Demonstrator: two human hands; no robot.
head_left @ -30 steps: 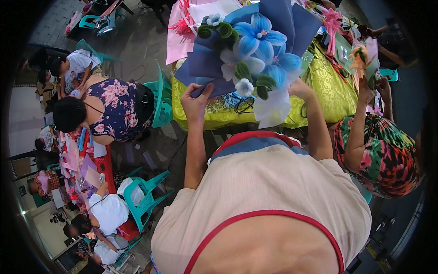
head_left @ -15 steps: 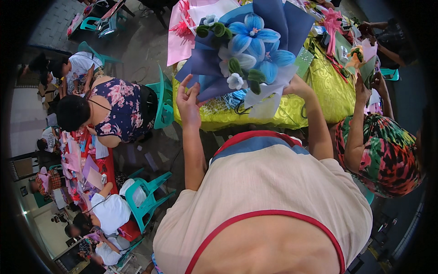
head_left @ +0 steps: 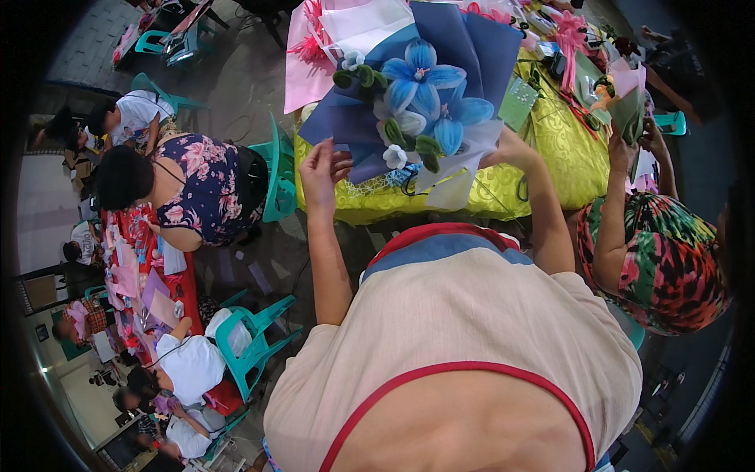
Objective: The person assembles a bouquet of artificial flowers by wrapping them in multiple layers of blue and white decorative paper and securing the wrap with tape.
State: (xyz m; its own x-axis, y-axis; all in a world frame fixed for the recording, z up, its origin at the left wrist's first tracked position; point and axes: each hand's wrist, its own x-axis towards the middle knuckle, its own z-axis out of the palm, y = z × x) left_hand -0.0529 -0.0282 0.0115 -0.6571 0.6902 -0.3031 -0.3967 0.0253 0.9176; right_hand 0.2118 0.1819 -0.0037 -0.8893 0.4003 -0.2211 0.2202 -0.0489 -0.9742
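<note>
A bouquet (head_left: 425,98) of fuzzy blue lily-like flowers, small white blossoms and dark green leaves is wrapped in navy and translucent white paper. It is held up over the near edge of the yellow-covered table. My left hand (head_left: 321,175) has its fingers bent together at the left edge of the navy wrapping. At the lower right, my right hand (head_left: 510,151) grips the bouquet by the white paper, its fingertips hidden behind the wrap.
The table's shiny yellow cloth (head_left: 562,157) carries pink paper (head_left: 307,79), a green card (head_left: 519,102) and craft supplies. A person in a colourful top (head_left: 661,259) holds another bouquet at right. Teal chairs (head_left: 252,342) and several people at a red table (head_left: 185,291) are left.
The bouquet has shifted slightly left and down, its flowers tilting. My left hand's raised fingers have bent in against the paper's edge. The person at right has tilted their bouquet.
</note>
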